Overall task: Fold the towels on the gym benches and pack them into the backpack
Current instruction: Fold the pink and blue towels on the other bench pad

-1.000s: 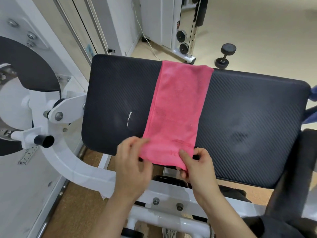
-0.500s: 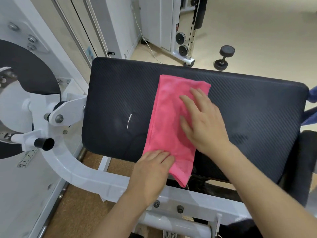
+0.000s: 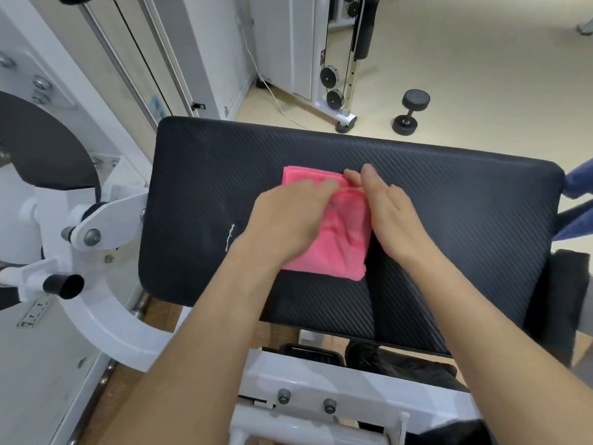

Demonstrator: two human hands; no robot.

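Observation:
A pink towel (image 3: 340, 245) lies folded into a small rectangle in the middle of the black padded gym bench (image 3: 449, 213). My left hand (image 3: 285, 220) rests flat on the towel's left half, fingers straight and pointing toward its far edge. My right hand (image 3: 388, 210) lies flat along the towel's right edge, fingers extended, partly on the bench pad. Neither hand grips the cloth. No backpack shows clearly; a dark shape sits below the bench.
A white machine frame (image 3: 96, 303) with a black handle (image 3: 62, 285) stands at the left. A cable machine (image 3: 337, 91) and a black dumbbell (image 3: 410, 110) are on the floor beyond the bench. Blue fabric (image 3: 577, 184) shows at the right edge.
The long pink towel, hanging over the bench's near edge before, has been folded up into a short rectangle. Both hands moved forward onto it and now press it flat.

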